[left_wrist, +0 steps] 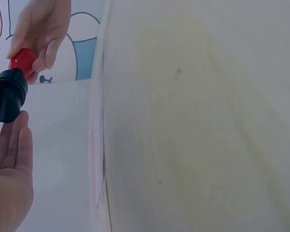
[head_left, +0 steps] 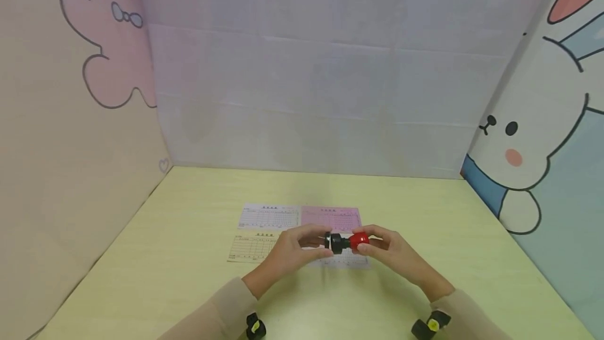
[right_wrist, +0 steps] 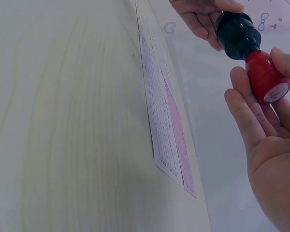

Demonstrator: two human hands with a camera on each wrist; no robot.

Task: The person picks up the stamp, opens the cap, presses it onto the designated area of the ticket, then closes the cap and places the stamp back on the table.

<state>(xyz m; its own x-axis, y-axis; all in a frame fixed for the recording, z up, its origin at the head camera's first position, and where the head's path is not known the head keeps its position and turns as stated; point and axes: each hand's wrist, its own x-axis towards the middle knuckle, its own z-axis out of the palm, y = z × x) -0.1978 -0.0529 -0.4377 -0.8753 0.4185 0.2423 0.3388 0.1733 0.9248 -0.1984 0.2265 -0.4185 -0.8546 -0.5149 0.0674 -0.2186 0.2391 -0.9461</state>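
Both hands hold one stamp (head_left: 337, 244) sideways above the paper slips. It has a black body and a rounded red handle (right_wrist: 263, 72) with a pale disc on its end. My left hand (head_left: 293, 248) grips the black body (left_wrist: 9, 96) between thumb and fingers. From the other side, my right hand (head_left: 395, 252) pinches the red handle with its thumb and fingertips. Below lie a white slip (head_left: 269, 216), a pink slip (head_left: 330, 217), a yellowish slip (head_left: 252, 247) and another pale slip (head_left: 349, 261), all printed with grids. The hands partly cover the lower slips.
The pale yellow table (head_left: 155, 256) runs back to a plain whitish wall (head_left: 306, 77). Side panels with cartoon figures stand at left (head_left: 61, 161) and right (head_left: 561, 224). Black straps (head_left: 255, 327) sit at both wrists.
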